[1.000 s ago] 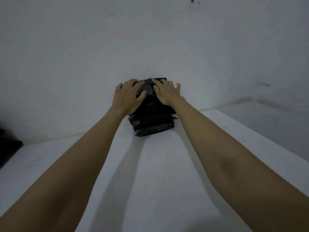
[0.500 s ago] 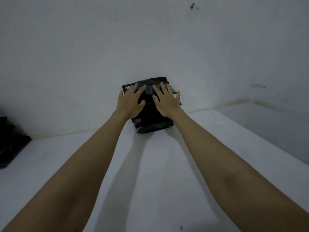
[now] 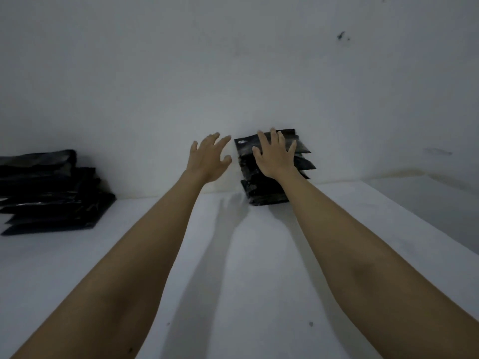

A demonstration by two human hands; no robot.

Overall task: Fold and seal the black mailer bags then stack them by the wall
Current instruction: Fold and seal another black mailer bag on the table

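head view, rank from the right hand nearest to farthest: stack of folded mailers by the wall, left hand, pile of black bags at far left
1. stack of folded mailers, under the right hand
2. left hand, just beside, off the stack
3. pile of black bags, far left by the wall

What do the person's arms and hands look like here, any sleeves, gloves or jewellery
Both arms are bare all the way to the frame's bottom edge, with no sleeves in view. The left hand and right hand are ungloved, and no rings, watch or wristbands show. The light is dim, so finer marks cannot be made out.
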